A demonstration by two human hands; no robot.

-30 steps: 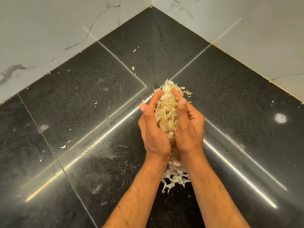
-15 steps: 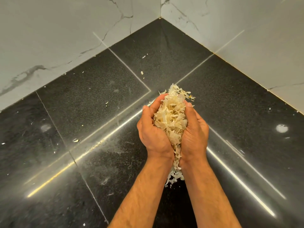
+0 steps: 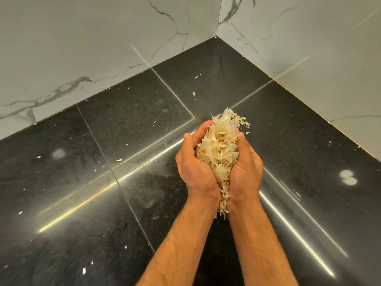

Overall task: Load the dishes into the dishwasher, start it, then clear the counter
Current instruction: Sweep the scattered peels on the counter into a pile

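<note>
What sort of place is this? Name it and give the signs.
Probably a kitchen counter corner: a polished black stone worktop, white veined marble wall tiles, and pale papery vegetable peelings cupped between left hand and right hand.

Bare forearms, no sleeves, hands (image 3: 219, 164) ringless

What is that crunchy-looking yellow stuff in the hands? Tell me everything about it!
The pile of peels is a heap of thin, dry, papery flakes, pale cream to yellow. It sits squeezed between the left hand and the right hand, above the black counter. Flakes stick out on top and dangle below the wrists.
</note>
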